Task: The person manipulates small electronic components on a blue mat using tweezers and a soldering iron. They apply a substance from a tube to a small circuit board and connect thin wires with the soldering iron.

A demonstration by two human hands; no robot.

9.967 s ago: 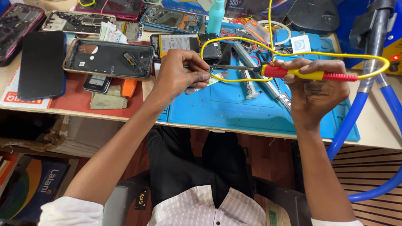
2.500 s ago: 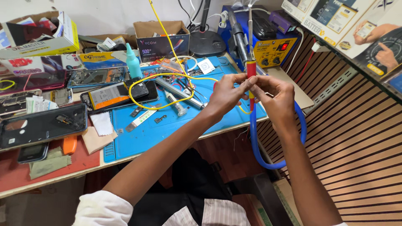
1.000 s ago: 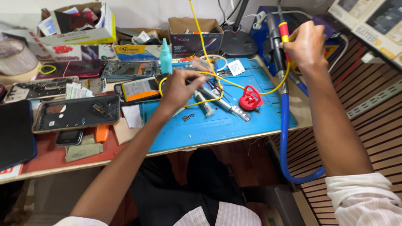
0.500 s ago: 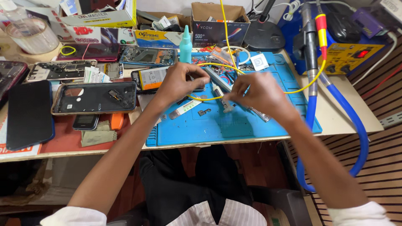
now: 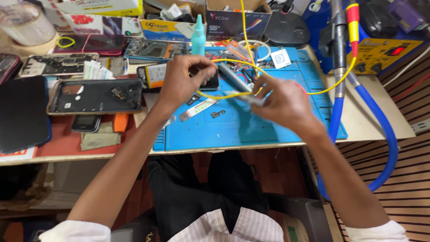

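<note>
- Head view, looking down over a cluttered repair counter (image 5: 380, 118), both arms reaching forward over the blue work mat (image 5: 264, 127).
- Left hand (image 5: 181, 83) closed narrow, fingertips pinched on a small dark phone part (image 5: 209, 83) near the mat's far-left corner; tilted up off the mat, likely to bring it within reach of the other hand.
- Right hand (image 5: 282, 103) closed around a slim pale tool (image 5: 248, 97), blurred; tip aimed left toward the dark part, close to it but apart.
- Yellow cable (image 5: 224, 95) looping between the two hands, running back toward the soldering iron (image 5: 352, 20) parked upright in its stand at the far-right corner, out of the way.
- Teal dropper bottle (image 5: 198, 36) upright at the mat's far edge, within easy reach.
- Opened phone frame (image 5: 95, 95) lying flat, insides up, left of the mat on the red pad (image 5: 62, 143); black phone panel (image 5: 22, 114) near the counter's left edge.
- Small loose parts (image 5: 218, 114) and a pale strip (image 5: 199, 109) resting on the mat just below the left hand.
- Blue hose (image 5: 389, 139) hanging off the right edge.
</note>
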